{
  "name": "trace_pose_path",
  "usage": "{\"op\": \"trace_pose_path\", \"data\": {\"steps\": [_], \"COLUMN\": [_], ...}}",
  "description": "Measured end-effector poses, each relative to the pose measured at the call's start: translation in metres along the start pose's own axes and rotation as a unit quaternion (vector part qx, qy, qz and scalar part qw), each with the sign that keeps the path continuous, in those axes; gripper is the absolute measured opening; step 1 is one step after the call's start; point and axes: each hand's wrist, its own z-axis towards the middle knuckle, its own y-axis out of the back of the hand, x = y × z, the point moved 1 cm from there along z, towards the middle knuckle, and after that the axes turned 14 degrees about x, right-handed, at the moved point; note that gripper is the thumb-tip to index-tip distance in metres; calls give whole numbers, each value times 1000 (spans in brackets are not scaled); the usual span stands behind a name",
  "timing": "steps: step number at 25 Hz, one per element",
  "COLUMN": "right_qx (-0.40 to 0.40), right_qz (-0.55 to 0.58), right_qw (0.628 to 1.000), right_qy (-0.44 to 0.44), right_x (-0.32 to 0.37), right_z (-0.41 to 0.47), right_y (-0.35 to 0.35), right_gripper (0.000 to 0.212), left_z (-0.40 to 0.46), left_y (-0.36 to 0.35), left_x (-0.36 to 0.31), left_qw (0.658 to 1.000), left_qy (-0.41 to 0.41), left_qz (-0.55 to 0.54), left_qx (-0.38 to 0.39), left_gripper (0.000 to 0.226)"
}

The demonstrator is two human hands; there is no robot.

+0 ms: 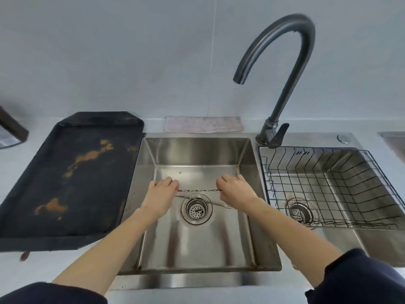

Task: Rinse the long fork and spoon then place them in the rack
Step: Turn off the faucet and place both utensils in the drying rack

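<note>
Both my hands are low inside the left sink basin [197,249]. Between them runs a long thin metal utensil [197,190] with a twisted handle, held level just above the drain. My left hand [161,194] pinches its left end and my right hand [235,190] pinches its right end. Both ends are hidden in my fingers, so I cannot tell fork from spoon. A second thin utensil [215,203] lies slanted on the basin floor beside the drain [196,208]. The black wire rack [306,148] sits empty in the right basin.
The dark gooseneck faucet [291,62] arches over the left basin with no water showing at its spout. A black, stained tray [65,183] lies on the counter at left. A folded cloth [203,124] rests behind the sink.
</note>
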Motion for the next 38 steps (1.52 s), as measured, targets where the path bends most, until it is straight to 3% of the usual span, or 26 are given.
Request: {"op": "trace_pose_path", "data": {"steps": [9, 14, 25, 38], "right_qx": [-102, -120, -105, -50], "right_qz": [-7, 11, -19, 75], "right_qw": [995, 993, 991, 990], "right_qy": [-5, -19, -87, -110], "right_x": [-41, -93, -227, -318], "right_z": [-58, -98, -155, -122], "right_y": [16, 10, 3, -21], "right_gripper": [22, 20, 23, 32], "left_z": [-24, -12, 31, 120], "left_y": [32, 30, 32, 21], "left_x": [-61, -120, -254, -311], "left_qw": [992, 994, 988, 994], "left_qy": [-60, -78, -133, -107], "left_qz": [-20, -11, -23, 16], "left_qx": [-112, -75, -81, 16], "left_gripper": [16, 20, 18, 19]}}
